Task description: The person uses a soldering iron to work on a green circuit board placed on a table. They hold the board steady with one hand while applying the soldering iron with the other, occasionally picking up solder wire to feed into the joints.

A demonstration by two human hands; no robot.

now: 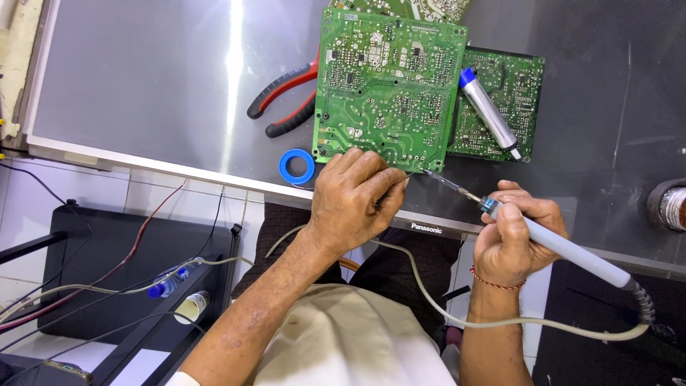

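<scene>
Soldering iron [564, 246] gripped in right hand [511, 239]; left hand [354, 196] pressing circuit board [386, 86].

Both forearms are bare from elbow to wrist, with no watch and no rings to be seen. The left hand [354, 200] shows its back, knuckles and veins plain, with short nails. The right hand [516, 232] has a thin red thread bracelet [493, 281] tied round the wrist. A pale cream shirt [343, 343] covers the belly, and dark brown checked trousers [389, 268] cover the lap below it.
</scene>
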